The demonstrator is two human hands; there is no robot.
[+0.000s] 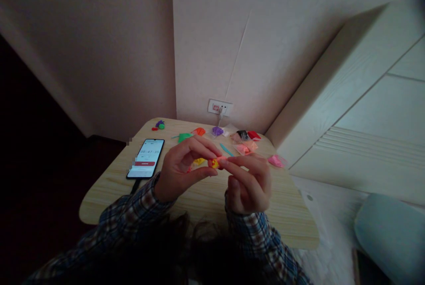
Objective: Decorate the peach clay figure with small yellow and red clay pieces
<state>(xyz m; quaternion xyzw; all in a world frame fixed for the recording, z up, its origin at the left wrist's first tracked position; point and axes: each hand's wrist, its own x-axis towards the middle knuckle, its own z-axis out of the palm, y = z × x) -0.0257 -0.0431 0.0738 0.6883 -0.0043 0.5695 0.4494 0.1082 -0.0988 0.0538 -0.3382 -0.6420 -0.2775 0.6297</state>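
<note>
Between the fingertips of my left hand [186,165] is a small piece of modelling clay [215,163], yellow with some red and pink. My right hand [250,181] meets it from the other side, its extended fingers closed around the pink end. Both hands are raised above the wooden table [199,203]. Behind my left fingers, a yellow lump [199,161] is partly covered. A blue modelling tool [226,149] lies just beyond the hands.
Bags of clay in green [184,137], orange [199,131], purple [217,131], black [242,134], red [254,135] and pink [276,161] lie along the back and right. A phone [146,159] is at left. Small clay pieces [160,125] sit behind it. A wall socket [220,107] holds a plug.
</note>
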